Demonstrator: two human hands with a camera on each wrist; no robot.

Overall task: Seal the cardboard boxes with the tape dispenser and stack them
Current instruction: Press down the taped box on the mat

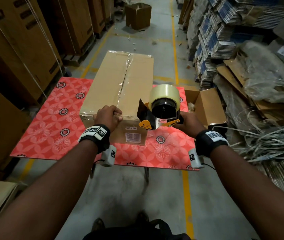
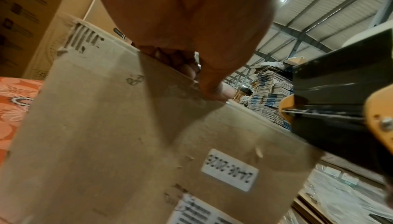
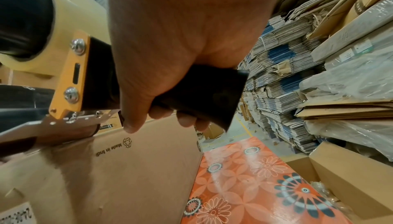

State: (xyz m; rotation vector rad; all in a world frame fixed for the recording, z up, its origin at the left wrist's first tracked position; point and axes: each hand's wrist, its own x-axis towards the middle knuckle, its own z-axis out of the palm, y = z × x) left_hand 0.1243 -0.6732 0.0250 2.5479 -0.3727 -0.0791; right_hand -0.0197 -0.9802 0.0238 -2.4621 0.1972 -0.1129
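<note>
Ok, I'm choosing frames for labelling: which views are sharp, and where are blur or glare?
Head view: cardboard box and tape dispenser sharp, edges dim and bowed, sheen on the tape seam. Left wrist view: left hand and box face smeared. Right wrist view: right hand soft, table sharper, with glare.

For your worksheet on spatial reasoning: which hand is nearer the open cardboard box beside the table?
Right. The right hand grips the tape dispenser just beside the open cardboard box; the left hand is farther away.
</note>
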